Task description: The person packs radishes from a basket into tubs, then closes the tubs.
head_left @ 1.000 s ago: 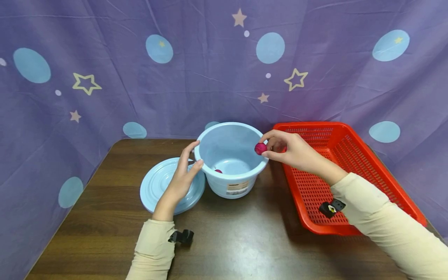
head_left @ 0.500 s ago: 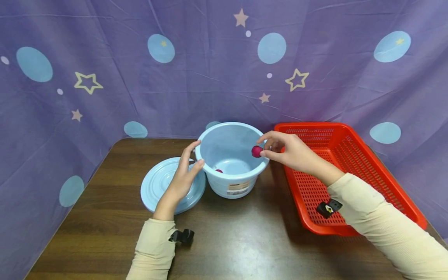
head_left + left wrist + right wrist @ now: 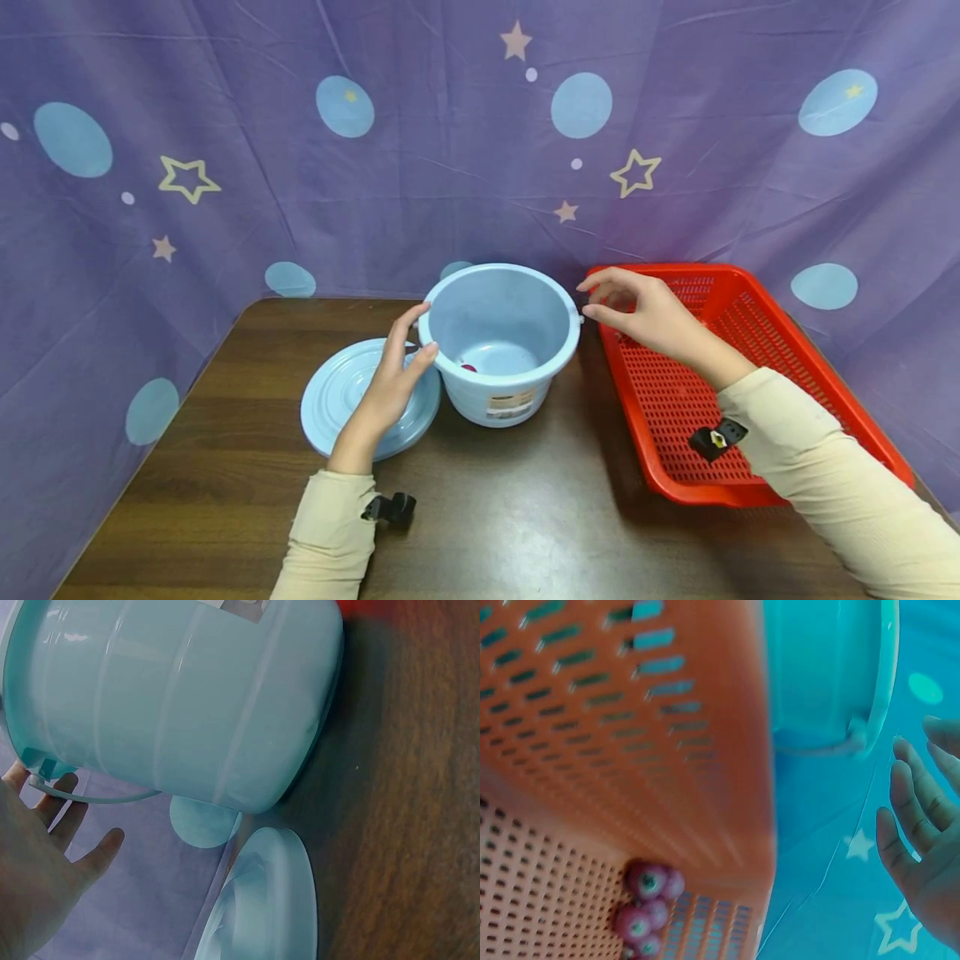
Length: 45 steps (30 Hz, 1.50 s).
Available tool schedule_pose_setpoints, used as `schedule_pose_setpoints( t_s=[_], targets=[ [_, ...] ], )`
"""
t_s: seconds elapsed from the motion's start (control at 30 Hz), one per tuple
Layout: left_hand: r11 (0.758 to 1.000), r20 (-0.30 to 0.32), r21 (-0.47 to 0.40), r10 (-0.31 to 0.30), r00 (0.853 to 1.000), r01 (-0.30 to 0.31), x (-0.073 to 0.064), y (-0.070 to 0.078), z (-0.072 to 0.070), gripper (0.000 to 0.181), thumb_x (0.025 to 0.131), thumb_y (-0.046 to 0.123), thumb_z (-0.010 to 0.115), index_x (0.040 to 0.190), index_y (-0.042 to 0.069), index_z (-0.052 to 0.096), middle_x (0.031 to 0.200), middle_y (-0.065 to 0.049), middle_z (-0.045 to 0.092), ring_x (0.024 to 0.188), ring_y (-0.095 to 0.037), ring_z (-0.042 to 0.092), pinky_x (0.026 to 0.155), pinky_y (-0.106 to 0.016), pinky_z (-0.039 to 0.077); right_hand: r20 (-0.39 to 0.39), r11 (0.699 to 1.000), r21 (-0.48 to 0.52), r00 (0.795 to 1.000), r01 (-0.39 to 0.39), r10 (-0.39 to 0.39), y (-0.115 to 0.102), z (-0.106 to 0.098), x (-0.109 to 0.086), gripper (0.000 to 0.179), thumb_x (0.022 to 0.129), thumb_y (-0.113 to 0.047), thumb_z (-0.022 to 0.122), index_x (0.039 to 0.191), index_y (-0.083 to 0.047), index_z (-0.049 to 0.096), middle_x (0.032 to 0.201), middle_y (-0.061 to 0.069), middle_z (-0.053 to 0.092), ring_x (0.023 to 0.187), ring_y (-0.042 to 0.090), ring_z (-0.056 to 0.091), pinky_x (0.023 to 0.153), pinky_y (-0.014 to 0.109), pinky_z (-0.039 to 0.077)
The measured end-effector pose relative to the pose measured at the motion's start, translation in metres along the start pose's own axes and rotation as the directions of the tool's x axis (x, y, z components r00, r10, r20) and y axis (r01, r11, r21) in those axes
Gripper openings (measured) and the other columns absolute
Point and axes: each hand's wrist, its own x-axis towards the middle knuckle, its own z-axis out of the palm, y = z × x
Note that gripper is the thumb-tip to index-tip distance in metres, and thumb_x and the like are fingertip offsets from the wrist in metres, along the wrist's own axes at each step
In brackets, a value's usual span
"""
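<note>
A light-blue bucket [image 3: 501, 398] stands upright on the table; inside, part of a round magenta thing [image 3: 468, 367], like a radish, shows at its bottom. The front wall hides the rest of its contents. My left hand [image 3: 390, 379] touches the bucket's left rim with thumb and forefinger, its other fingers spread beside the bail handle [image 3: 112, 800] in the left wrist view. My right hand [image 3: 648, 312] hovers off the bucket's right rim, above the red basket's left edge. Its fingers are loosely bent, holding nothing. Several magenta radish-like balls [image 3: 646, 881] lie in the basket's corner.
The red perforated basket [image 3: 660, 482] stands on the right of the brown wooden table [image 3: 480, 517]. A round blue lid [image 3: 333, 400] lies left of the bucket, partly under my left hand. A purple curtain [image 3: 450, 108] with stars and dots hangs behind.
My right hand held a round magenta thing over the bucket's right side and moved it inward, then let it go. The hand has drawn back right. The left hand stays at the rim.
</note>
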Motion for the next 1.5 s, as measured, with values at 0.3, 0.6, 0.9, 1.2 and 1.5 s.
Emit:
schedule_pose_setpoints(
  t_s=[0.3,0.6,0.9,1.2,1.5],
  targets=[
    [1.000,0.013,0.005,-0.010,1.000,0.010,-0.001,-0.001,0.000,0.057,0.101,0.027,0.049,0.154,0.023,0.030,0.156,-0.004,0.026,0.132,-0.022,0.029,0.107,-0.059,0.023,-0.016,0.999,0.006,0.999,-0.048,0.048,0.036,-0.013,-0.003,0.026,0.093,-0.011,0.070,0.117,-0.003,0.066,0.096,0.012,0.070,0.073,0.015,0.063,0.071,0.021,0.049],
    [1.000,0.008,0.004,0.001,1.000,-0.001,-0.001,-0.001,0.000,0.058,0.100,0.025,0.050,0.154,0.020,0.030,0.149,-0.008,0.032,0.121,-0.022,0.034,0.105,-0.054,0.026,0.069,0.992,-0.024,0.989,-0.127,0.128,0.079,-0.018,-0.008,0.025,0.094,-0.010,0.067,0.116,0.002,0.067,0.105,0.017,0.071,0.087,0.025,0.066,0.076,0.017,0.049],
    [1.000,0.007,0.009,-0.002,1.000,0.002,-0.001,-0.002,0.000,0.057,0.100,0.027,0.049,0.154,0.022,0.030,0.153,-0.006,0.028,0.127,-0.025,0.033,0.105,-0.057,0.025,0.065,0.968,-0.148,0.975,-0.201,0.212,0.107,-0.019,-0.011,0.021,0.091,-0.012,0.071,0.108,0.000,0.070,0.102,0.013,0.072,0.086,0.023,0.063,0.075,0.025,0.048],
    [1.000,0.002,0.012,0.001,1.000,-0.001,0.000,-0.001,-0.001,0.057,0.100,0.026,0.050,0.154,0.021,0.030,0.151,-0.006,0.030,0.123,-0.025,0.034,0.105,-0.052,0.026,0.110,0.952,-0.199,0.960,-0.232,0.257,0.123,-0.018,-0.010,0.021,0.089,-0.009,0.073,0.107,0.001,0.070,0.099,0.016,0.071,0.087,0.026,0.063,0.078,0.037,0.048],
    [1.000,0.006,0.014,-0.004,1.000,0.004,-0.001,0.000,-0.001,0.058,0.100,0.027,0.050,0.154,0.022,0.030,0.154,-0.006,0.028,0.128,-0.025,0.032,0.105,-0.049,0.027,0.104,0.939,-0.280,0.966,-0.199,0.235,0.136,-0.012,-0.011,0.018,0.084,-0.004,0.075,0.101,0.001,0.070,0.089,0.014,0.070,0.077,0.025,0.062,0.072,0.038,0.048]
  ],
)
